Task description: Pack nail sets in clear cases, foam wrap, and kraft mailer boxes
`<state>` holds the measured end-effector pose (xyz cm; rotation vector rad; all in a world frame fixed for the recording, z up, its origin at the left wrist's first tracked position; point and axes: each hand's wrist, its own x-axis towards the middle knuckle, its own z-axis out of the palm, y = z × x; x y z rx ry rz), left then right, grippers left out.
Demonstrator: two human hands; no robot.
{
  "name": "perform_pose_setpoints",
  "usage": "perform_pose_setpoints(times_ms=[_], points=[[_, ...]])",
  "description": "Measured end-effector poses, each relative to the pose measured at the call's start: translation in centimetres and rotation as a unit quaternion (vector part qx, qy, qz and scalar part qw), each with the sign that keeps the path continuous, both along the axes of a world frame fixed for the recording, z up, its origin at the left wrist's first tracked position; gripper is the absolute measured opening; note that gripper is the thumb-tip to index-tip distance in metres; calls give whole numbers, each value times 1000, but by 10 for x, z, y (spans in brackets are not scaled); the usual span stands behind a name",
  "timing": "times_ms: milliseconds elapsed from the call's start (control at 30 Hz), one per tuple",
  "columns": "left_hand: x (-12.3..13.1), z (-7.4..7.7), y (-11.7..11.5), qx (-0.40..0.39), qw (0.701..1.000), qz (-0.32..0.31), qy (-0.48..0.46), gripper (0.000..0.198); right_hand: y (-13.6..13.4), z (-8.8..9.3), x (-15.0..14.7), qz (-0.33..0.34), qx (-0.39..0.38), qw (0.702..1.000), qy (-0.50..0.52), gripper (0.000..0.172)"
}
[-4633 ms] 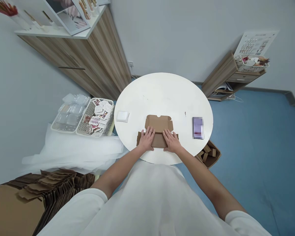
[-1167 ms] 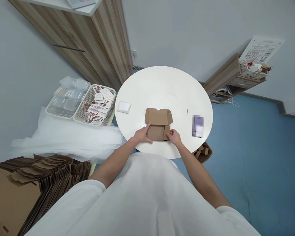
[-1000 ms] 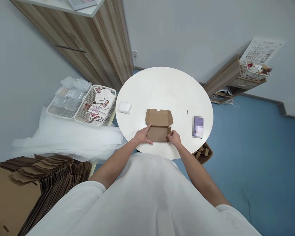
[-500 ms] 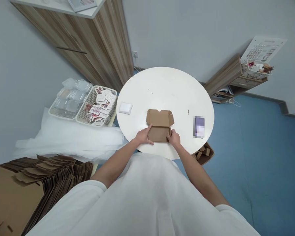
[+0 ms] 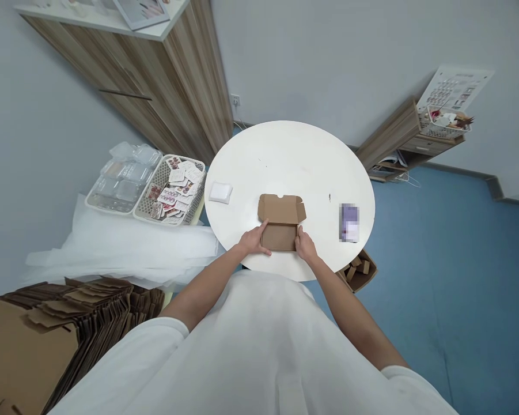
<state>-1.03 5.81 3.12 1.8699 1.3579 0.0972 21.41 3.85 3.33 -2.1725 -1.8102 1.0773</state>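
Observation:
A small brown cardboard box (image 5: 280,237) rests on the round white table (image 5: 291,153), near the edge closest to me. Its lid (image 5: 281,208) stands raised at the far side, with side flaps spread out, and the tray part has nothing in it. My left hand (image 5: 253,239) grips the box's left side, thumb and fingers spanning the near and far corners. At the right wall, my right hand (image 5: 305,243) is closed on the edge, the thumb on top and the other fingers partly hidden.
A white packet (image 5: 220,192) lies at the table's left, a blurred purple item (image 5: 349,222) at its right. Left of the table stand a basket of printed cards (image 5: 175,190), a basket of clear plastic cases (image 5: 123,176), white sheets (image 5: 133,245) and stacked flat cardboard (image 5: 30,346).
My right thumb has moved up along the right wall, and the fingers have shifted to its outside. My left hand keeps its hold. The whole view has shifted slightly.

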Motion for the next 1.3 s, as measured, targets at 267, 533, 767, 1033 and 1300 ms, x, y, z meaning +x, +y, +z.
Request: perform_pose_setpoints(times_ms=[267, 533, 767, 1033, 1300], points=[[1, -4, 2, -20, 1000, 0, -20, 118, -3, 1, 10, -60, -7, 991, 121, 55], [7, -9, -21, -33, 988, 111, -99, 106, -14, 0, 18, -115, 19, 979, 168, 53], [17, -10, -37, -72, 957, 234, -153, 58, -19, -5, 21, -156, 25, 967, 199, 50], [44, -6, -27, -74, 956, 216, -184, 49, -14, -8, 43, -177, 35, 959, 220, 51], [53, -5, -28, -72, 951, 251, -164, 58, -7, -11, 60, -160, 26, 954, 251, 57]])
